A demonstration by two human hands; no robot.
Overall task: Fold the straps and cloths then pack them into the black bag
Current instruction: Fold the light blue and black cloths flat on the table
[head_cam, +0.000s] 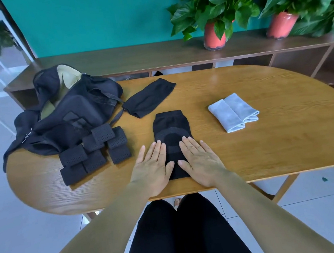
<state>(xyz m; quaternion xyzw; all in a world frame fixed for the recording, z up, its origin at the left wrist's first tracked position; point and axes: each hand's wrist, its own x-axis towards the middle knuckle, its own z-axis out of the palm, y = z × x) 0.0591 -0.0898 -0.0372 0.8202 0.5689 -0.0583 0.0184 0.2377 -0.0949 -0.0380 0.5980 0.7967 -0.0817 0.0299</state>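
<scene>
both hands lie flat, palms down, on the near end of a black knitted sleeve with a darker ring pattern (170, 130), which rests on the oval wooden table (265, 137) close to its front edge. the left hand (152, 165) has straight, slightly spread fingers pressing the sleeve's left side; the right hand (201, 159) mirrors it on the right side. neither grips anything. a second plain black cloth sleeve (149, 100) lies farther back, near the open black fabric bag (68, 111) at the table's left end. a pile of folded black perforated straps (95, 153) sits just in front of the bag. a folded light grey cloth (234, 111) lies well to the right.
</scene>
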